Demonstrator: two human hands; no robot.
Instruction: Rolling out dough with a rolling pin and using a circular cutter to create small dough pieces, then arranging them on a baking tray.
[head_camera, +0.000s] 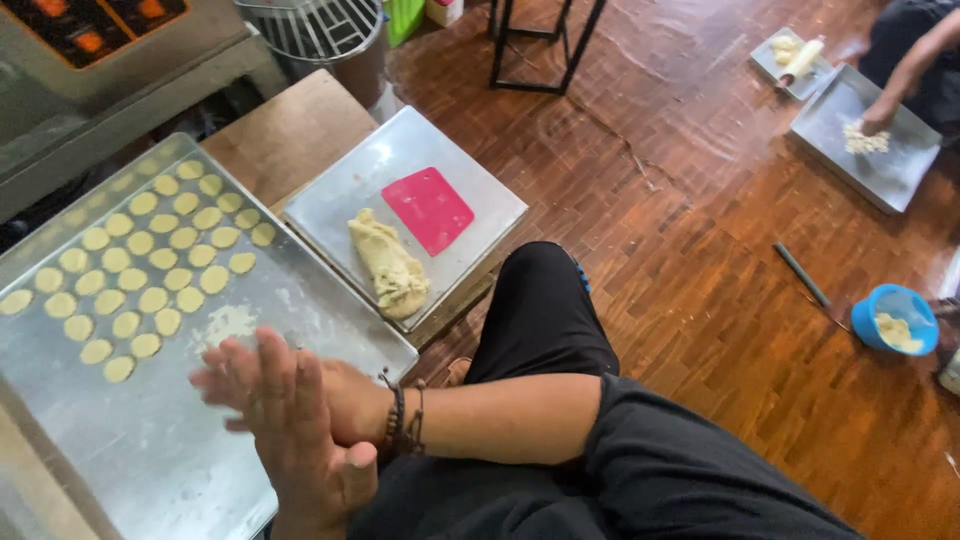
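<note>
Head view. Left hand (305, 440) and right hand (290, 385): palms pressed flat together, fingers extended, over the near corner of the large baking tray (150, 450); whether anything lies between the palms cannot be told. Right wrist: dark bead bracelets (402, 415). Large tray: rows of pale round dough discs (150, 260) across its far half, a floury smear (230, 322) just beyond the hands. Smaller tray (480, 195), beside it on a low wooden table (290, 130): dough lump (388, 265) touching a red scraper (428, 208). Wood floor (700, 250): blue bowl (897, 318), another person's hand (880, 115) on a separate tray (900, 165).
</note>
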